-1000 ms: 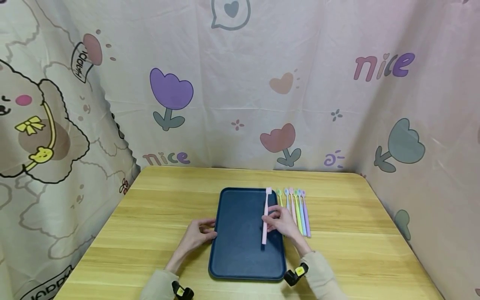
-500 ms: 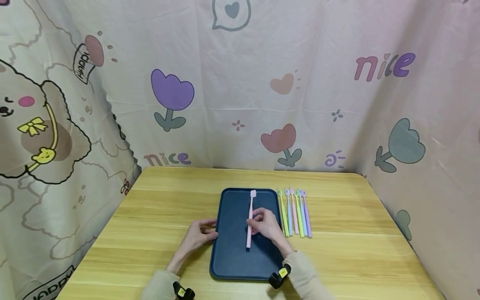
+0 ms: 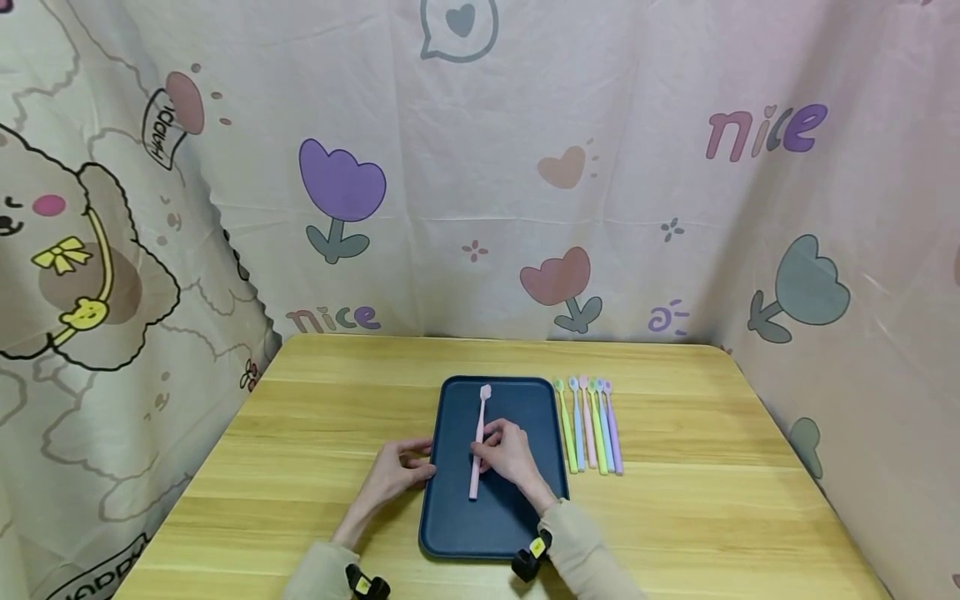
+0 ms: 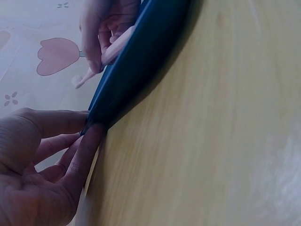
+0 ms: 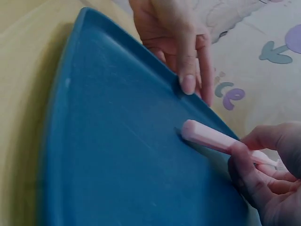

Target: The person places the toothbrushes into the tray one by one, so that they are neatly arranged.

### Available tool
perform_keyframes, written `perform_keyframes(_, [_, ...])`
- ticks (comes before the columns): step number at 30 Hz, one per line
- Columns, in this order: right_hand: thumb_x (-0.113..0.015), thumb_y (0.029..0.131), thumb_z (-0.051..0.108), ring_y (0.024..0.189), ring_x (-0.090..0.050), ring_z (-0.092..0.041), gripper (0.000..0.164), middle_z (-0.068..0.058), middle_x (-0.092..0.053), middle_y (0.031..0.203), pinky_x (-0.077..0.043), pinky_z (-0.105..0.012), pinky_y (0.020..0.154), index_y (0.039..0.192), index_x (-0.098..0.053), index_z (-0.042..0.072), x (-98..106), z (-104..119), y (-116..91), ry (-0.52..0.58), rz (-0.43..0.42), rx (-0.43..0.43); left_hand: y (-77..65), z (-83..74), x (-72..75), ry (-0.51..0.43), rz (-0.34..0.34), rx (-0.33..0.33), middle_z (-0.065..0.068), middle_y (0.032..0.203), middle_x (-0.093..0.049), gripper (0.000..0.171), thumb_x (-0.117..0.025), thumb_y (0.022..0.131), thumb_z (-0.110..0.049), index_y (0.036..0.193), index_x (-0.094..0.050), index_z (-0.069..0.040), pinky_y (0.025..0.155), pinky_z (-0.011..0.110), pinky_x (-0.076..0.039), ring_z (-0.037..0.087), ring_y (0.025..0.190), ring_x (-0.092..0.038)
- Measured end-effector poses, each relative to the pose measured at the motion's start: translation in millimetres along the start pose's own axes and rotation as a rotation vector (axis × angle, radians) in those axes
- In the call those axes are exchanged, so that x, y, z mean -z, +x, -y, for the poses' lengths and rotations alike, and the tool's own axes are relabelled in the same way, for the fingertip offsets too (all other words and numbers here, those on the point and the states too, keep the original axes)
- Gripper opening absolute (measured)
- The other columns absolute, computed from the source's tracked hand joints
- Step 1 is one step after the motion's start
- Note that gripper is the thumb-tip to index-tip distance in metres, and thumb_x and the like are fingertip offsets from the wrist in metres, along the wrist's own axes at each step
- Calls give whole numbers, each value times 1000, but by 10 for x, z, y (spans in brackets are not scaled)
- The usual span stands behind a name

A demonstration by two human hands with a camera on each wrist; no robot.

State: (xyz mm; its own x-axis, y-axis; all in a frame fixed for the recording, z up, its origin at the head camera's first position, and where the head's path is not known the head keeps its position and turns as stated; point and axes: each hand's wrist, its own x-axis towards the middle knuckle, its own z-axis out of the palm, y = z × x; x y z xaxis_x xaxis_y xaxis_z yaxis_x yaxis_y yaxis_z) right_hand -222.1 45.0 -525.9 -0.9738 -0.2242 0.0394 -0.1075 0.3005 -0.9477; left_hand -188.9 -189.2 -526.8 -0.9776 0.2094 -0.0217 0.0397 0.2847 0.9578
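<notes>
A pink toothbrush [image 3: 475, 483] is pinched between the thumb and fingers of my right hand [image 3: 512, 457], over the left half of a dark blue tray [image 3: 480, 533]. Its head points to the tray's far edge. In the right wrist view the handle end [image 5: 202, 133] sits just above the tray floor, with a shadow beside it; I cannot tell whether it touches. My left hand [image 3: 395, 473] grips the tray's left rim, thumb over the edge and fingers outside, as the left wrist view shows with the fingers [image 4: 80, 165] against the rim.
Right of the tray, several toothbrushes [image 3: 602, 429] in green, blue, pink and purple lie side by side on the wooden table [image 3: 712, 467], heads away from me. A printed curtain [image 3: 450, 167] hangs behind the table and at its sides.
My right hand has carried the pink toothbrush leftward from the tray's right edge to its left half. My left hand has stayed at the left rim.
</notes>
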Motion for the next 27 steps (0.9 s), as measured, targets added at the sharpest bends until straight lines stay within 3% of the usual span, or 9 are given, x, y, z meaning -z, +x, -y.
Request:
perform_keyframes(17, [-73, 85, 7, 42, -60, -4, 24, -4, -68, 63, -52, -21, 44, 105, -66, -5, -214, 25, 29, -160, -64, 38, 25, 16, 2, 0, -5, 26, 34, 122, -64, 50, -73, 86, 1, 133, -58, 12, 71, 30, -64, 32, 93, -75])
perform_keyframes(27, [-73, 89, 13, 45, -61, -6, 30, -4, -67, 65, -52, -21, 44, 111, -67, -7, -196, 21, -4, -128, -28, 58, 19, 12, -8, 6, -12, 25, 34, 121, -64, 49, -74, 86, 2, 131, -59, 12, 70, 30, -64, 32, 92, -75])
